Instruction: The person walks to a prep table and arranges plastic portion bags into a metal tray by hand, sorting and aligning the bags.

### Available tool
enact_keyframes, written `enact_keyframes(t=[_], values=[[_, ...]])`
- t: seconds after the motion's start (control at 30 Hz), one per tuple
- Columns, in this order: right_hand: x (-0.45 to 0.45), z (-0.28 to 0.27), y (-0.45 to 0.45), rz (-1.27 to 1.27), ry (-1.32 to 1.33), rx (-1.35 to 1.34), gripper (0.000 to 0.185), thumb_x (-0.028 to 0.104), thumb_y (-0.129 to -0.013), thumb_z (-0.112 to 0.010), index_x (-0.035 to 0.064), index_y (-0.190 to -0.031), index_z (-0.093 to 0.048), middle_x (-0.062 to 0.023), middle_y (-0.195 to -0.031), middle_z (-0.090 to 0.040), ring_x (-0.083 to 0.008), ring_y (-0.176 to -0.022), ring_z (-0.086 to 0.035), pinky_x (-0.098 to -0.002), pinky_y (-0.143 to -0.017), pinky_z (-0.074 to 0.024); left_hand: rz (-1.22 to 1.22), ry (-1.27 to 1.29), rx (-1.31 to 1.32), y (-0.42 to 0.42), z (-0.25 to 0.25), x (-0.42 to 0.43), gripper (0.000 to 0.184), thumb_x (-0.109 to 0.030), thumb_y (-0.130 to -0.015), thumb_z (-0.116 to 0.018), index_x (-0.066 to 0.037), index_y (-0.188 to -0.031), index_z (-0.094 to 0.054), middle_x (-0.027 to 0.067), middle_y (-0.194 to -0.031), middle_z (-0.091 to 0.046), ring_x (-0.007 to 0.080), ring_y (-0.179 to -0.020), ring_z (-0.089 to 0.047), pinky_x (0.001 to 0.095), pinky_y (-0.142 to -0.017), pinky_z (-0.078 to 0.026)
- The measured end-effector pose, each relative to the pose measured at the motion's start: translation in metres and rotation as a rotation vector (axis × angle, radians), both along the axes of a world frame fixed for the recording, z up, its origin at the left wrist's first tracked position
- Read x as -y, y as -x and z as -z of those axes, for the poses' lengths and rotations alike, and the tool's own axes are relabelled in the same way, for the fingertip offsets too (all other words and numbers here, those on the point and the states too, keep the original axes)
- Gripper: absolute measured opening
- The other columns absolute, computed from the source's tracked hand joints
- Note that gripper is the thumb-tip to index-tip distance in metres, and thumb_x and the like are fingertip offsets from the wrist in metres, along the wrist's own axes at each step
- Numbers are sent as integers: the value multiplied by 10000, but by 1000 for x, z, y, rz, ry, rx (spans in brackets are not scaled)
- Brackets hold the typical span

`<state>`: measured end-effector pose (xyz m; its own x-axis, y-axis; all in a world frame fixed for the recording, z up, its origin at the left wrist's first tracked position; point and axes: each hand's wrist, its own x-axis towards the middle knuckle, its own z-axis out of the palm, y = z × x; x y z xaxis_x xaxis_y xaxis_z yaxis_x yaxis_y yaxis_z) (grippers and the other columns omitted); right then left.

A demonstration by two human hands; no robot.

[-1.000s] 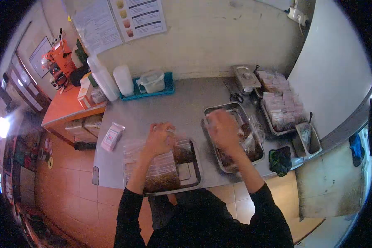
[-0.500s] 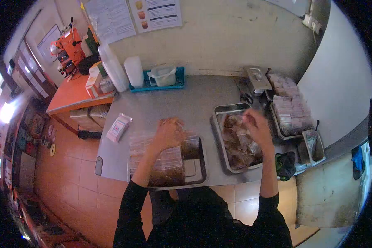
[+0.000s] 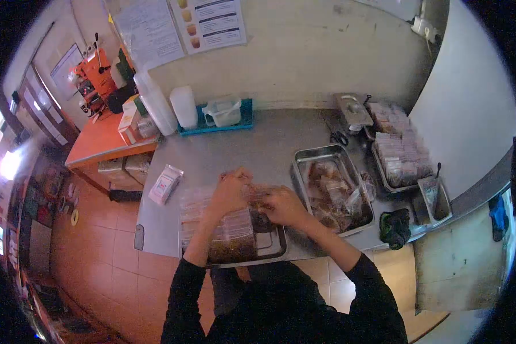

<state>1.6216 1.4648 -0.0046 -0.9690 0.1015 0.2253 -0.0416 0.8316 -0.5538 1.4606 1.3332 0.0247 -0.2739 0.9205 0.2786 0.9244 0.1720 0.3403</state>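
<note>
The person's left hand (image 3: pixel 230 196) and right hand (image 3: pixel 282 206) meet over the shallow metal tray of packed clear sachets (image 3: pixel 223 233) on the steel counter (image 3: pixel 269 137). Both have curled fingers; whether either is clamped on a sachet cannot be told. The deep metal tray of loose brown-filled packets (image 3: pixel 333 189) lies just right.

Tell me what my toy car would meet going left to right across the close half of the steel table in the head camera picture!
Packet → tray of sachets → tray of bags → dark cloth → steel tub.
</note>
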Motion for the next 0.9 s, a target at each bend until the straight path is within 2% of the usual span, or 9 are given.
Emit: enact_keyframes(t=[0.07, 0.23, 0.3, 0.4, 0.53, 0.6, 0.67, 0.77, 0.9], values=[[-3, 7, 6, 17, -209, -264, 244, 293, -819, -650, 112, -979, -680, -91, -1061, -641, -319, -1039, -584, -465, -912, -453, -23, -9, 22, -3, -1, 0, 240, -251, -685, -716, -138, -897, -710, 53, -1089, -579, 276, -1092, -552, 497, -939, -386], [-6, 4, 9, 37, -317, -395, 231, 243, -790, -688, 81, -953, -661, -84, -962, -616, -309, -982, -567, -442, -883, -437, 16, -33, -17, -29, -22, 12, 289, -262, -685, -728, -148, -949, -697, 56, -1154, -551, 300, -1156, -501, 493, -982, -360], [-6, 3, 6, 37, -329, -439, 227, 242, -794, -684, 78, -948, -656, -87, -940, -608, -313, -975, -560, -445, -886, -433, -3, -49, -157, -38, -23, 15, 225, -231, -717, -702, -152, -928, -710, 61, -1220, -514, 308, -1202, -454, 494, -1031, -320], [-8, 0, 3, 28, -349, -450, 231, 254, -800, -676, 74, -943, -649, -100, -949, -611, -315, -971, -567, -452, -877, -437, 17, -36, -138, -29, -5, 11, 189, -213, -736, -684, -153, -909, -726, 57, -1254, -489, 305, -1226, -427, 506, -1056, -292], [-52, -10, -8, 216, -281, -281, 218, 186, -791, -626, 60, -968, -642, -128, -1014, -630, -353, -1017, -568, -465, -883, -458, -19, -58, -141, -32, -3, 13, 164, -198, -741, -676, -140, -882, -736, 55, -1268, -476, 308, -1226, -422, 514, -1051, -292], [-85, -16, -12, 459, -284, -120, 172, 174, -821, -619, 60, -948, -634, -145, -986, -625, -363, -966, -584, -472, -844, -447, -49, -79, -97, -34, -3, 14, 179, -195, -738, -678, -140, -895, -742, 53, -1261, -479, 308, -1221, -422, 519, -1045, -296], [-122, 14, -9, 724, -493, -98, 267, 255, -799, -656, 47, -966, -637, -172, -1022, -635, -373, -1014, -595, -481, -869, -454, -49, -92, -133, -33, 1, 14, 206, -209, -730, -694, -161, -924, -745, 63, -1265, -480, 325, -1205, -432, 501, -1045, -308], [-151, 29, -2, 764, -398, 104, 383, 323, -762, -694, 27, -997, -635, -210, -1061, -647, -392, -1041, -607, -488, -874, -474, -47, -87, -158, -34, -3, 14, 256, -228, -721, -715, -191, -973, -745, 72, -1270, -479, 342, -1190, -440, 485, -1044, -323], [-167, 2, 3, 693, -210, 401, 387, 356, -737, -721, 34, -945, -669, -207, -1016, -675, -389, -982, -643, -470, -843, -506, -44, -49, -148, -26, 3, 17, 313, -245, -714, -732, -198, -1023, -728, 76, -1269, -476, 336, -1202, -434, 486, -1049, -327]])
